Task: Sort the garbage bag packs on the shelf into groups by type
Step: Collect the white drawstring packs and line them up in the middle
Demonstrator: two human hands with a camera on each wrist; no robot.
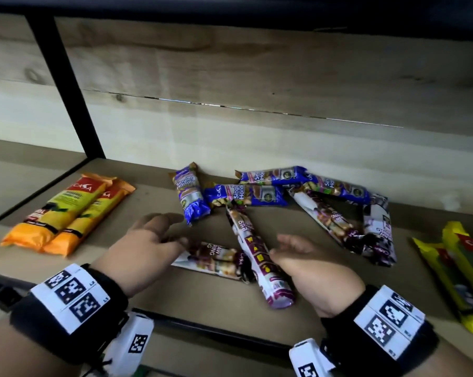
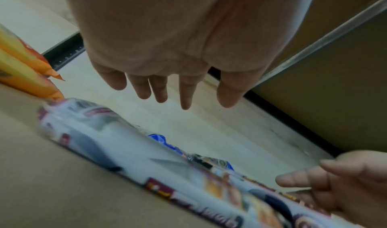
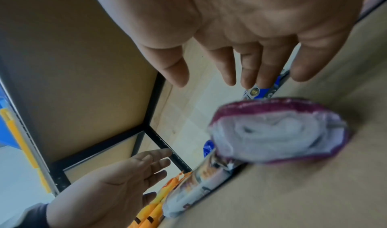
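Both hands empty, fingers loosely spread: left hand (image 1: pixel 151 240) and right hand (image 1: pixel 304 261) hover either side of the near white-purple pack (image 1: pixel 260 257) on the shelf (image 1: pixel 338 303), likely to gather it. A second white-purple pack (image 1: pixel 216 261) lies left of it, touching; two more (image 1: pixel 352 227) right. Blue packs (image 1: pixel 246 193) behind it, unsorted. Orange packs (image 1: pixel 66 213) far left, yellow packs (image 1: pixel 458 270) far right: apparently grouped already.
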